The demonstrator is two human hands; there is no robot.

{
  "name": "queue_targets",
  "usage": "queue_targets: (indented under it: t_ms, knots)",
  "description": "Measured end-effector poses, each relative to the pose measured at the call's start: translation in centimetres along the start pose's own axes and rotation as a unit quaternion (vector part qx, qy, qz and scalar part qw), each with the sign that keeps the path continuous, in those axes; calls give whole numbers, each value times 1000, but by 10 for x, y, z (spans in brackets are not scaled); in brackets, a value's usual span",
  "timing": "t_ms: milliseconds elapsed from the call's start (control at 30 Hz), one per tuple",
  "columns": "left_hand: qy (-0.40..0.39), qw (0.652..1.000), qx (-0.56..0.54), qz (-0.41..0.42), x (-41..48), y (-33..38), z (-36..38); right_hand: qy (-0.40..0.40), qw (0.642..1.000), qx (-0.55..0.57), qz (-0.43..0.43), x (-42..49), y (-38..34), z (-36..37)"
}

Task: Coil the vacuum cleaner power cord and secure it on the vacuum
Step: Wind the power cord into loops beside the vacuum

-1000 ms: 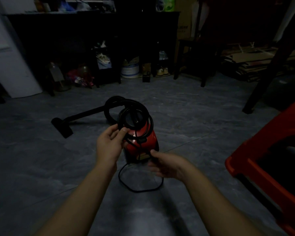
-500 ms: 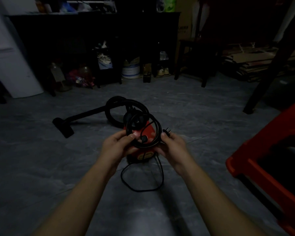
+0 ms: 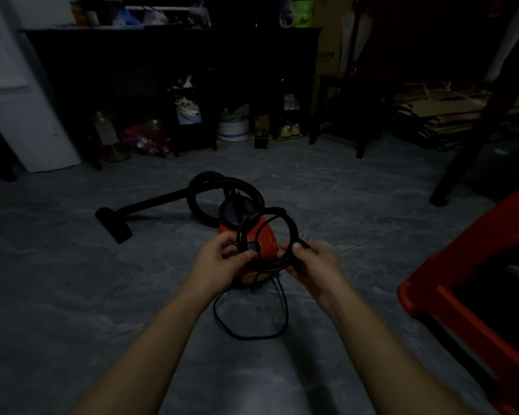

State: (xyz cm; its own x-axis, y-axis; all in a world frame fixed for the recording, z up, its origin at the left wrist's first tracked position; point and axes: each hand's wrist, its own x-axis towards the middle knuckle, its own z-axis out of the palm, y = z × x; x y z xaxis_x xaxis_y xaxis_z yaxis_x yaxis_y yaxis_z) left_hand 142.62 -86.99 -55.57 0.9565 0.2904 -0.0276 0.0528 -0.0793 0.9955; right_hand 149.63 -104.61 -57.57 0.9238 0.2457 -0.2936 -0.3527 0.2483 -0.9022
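Forearms extended forward, left hand [image 3: 221,260] and right hand [image 3: 313,263] close together, both gripping

head-worn, facing forward-down, close above floor [image 3: 72,295]

Dim, murky room (wide-angle bending at edges), soft detail

Bare left hand [image 3: 219,263] and right hand [image 3: 316,263], both forearms [image 3: 150,354] bare as well.
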Motion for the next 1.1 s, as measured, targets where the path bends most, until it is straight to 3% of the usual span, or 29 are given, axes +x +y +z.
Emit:
queue_targets:
  t_ms: [100,300,500,667,833,1100]
  knots:
    - [-5,1000,7,4,3,-4,-1,-19,1000,-17,5,-2,-3,-3]
    - [20,999,28,-2,5,-5,1,-13,991,-113,-70,-5,-5,-4]
    - [32,997,64,17,11,-10,-2,-42,948,-259,-181,-9,-7,-6]
    - [13,989,133,68,10,-10,-6,-62,937,-290,-187,-7,-7,-8]
    - [-44,971,219,85,8,-16,-2,-112,895,-390,-184,-6,7,-1]
    - [-92,976,193,49,5,-6,-5,-85,935,-300,-170,-4,7,3]
